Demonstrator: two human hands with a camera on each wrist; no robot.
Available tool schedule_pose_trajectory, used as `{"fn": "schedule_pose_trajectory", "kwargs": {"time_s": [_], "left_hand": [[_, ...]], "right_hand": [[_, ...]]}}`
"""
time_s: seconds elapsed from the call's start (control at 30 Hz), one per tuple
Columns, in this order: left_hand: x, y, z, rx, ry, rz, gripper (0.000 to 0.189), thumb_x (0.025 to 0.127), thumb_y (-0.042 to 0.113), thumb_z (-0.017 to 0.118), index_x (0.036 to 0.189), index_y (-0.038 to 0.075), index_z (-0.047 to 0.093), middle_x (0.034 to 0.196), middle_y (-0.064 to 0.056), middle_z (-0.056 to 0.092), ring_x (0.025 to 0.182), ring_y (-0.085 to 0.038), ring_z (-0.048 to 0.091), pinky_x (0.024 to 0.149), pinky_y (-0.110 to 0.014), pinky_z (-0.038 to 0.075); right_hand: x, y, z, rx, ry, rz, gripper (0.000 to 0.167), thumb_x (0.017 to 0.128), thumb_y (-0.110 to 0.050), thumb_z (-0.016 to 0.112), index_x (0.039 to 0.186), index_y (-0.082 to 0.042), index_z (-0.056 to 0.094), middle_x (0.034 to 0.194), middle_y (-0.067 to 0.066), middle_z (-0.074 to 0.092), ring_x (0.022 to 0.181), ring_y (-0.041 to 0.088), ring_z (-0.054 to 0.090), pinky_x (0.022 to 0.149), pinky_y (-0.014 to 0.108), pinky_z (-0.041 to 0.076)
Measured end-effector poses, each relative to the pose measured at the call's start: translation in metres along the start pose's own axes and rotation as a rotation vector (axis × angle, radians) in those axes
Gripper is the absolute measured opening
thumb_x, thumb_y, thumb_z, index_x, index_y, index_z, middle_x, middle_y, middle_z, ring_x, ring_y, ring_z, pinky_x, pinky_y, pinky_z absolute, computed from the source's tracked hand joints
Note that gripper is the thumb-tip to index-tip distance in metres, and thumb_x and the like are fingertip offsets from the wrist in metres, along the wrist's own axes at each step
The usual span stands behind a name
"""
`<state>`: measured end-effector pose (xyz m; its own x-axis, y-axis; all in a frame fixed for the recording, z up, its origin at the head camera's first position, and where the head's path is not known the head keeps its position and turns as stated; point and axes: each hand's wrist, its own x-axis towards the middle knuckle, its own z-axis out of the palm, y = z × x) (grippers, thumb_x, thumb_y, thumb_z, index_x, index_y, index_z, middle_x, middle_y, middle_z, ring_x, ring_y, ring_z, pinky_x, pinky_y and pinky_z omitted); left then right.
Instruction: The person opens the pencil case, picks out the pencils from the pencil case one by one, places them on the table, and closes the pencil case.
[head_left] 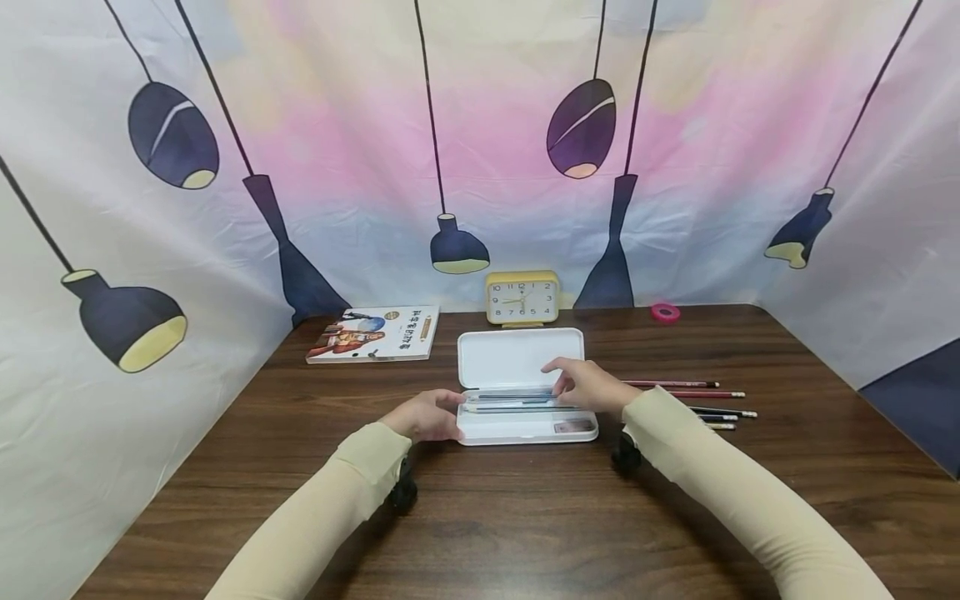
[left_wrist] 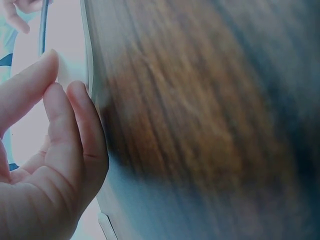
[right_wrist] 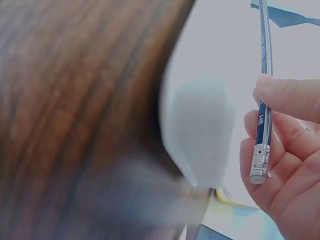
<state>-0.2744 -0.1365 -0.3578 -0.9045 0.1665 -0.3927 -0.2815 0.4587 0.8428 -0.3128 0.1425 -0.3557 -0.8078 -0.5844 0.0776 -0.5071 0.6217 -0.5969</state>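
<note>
A white pencil case [head_left: 510, 433] is set open, its left end touched by the left hand [head_left: 425, 417], fingers bent; whether it is gripped cannot be told. At the case, a dark pencil [right_wrist: 261, 120] is pinched by the right hand [head_left: 592, 387]; another pencil [head_left: 517, 409] is already laid inside. Five loose pencils [head_left: 705, 394], partly hidden by the right sleeve [head_left: 705, 450], are left outside, so the work seems partway. Beyond the hands, a book [head_left: 375, 335], yellow clock [head_left: 522, 298] and pink ring [head_left: 656, 315] are seen.

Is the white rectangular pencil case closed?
No, the case lies open, its white lid tipped back and a slim dark pencil showing inside.
</note>
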Motion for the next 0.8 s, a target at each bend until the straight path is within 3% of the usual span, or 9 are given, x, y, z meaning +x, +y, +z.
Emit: {"fn": "schedule_pose_trajectory", "kwargs": {"time_s": [0.3, 0.57, 0.8], "left_hand": [[0.001, -0.003, 0.0, -0.008, -0.001, 0.007, 0.058, 0.068, -0.009, 0.064, 0.122, 0.003, 0.046, 0.108, -0.014, 0.047, 0.076, -0.019, 0.052, 0.066, -0.028, 0.046], [0.001, -0.001, -0.001, 0.003, -0.004, 0.003, 0.057, 0.069, -0.009, 0.064, 0.122, 0.003, 0.046, 0.109, -0.013, 0.047, 0.076, -0.019, 0.052, 0.066, -0.028, 0.046], [0.0, 0.001, -0.001, 0.002, -0.011, -0.003, 0.058, 0.07, -0.009, 0.063, 0.123, 0.003, 0.045, 0.11, -0.014, 0.047, 0.078, -0.019, 0.052, 0.069, -0.029, 0.046]], "right_hand": [[-0.008, 0.001, -0.008, 0.029, 0.008, 0.025, 0.046, 0.075, 0.002, 0.064, 0.118, -0.004, 0.048, 0.08, 0.0, 0.056, 0.077, 0.014, 0.054, 0.073, 0.033, 0.045], [-0.013, 0.008, -0.011, 0.027, -0.005, -0.026, 0.044, 0.076, 0.003, 0.062, 0.118, -0.001, 0.048, 0.08, 0.002, 0.056, 0.076, 0.014, 0.055, 0.07, 0.032, 0.046], [-0.017, 0.009, -0.014, 0.004, 0.006, -0.011, 0.045, 0.076, 0.001, 0.063, 0.118, -0.002, 0.048, 0.082, 0.002, 0.057, 0.075, 0.014, 0.054, 0.068, 0.031, 0.045]]}}
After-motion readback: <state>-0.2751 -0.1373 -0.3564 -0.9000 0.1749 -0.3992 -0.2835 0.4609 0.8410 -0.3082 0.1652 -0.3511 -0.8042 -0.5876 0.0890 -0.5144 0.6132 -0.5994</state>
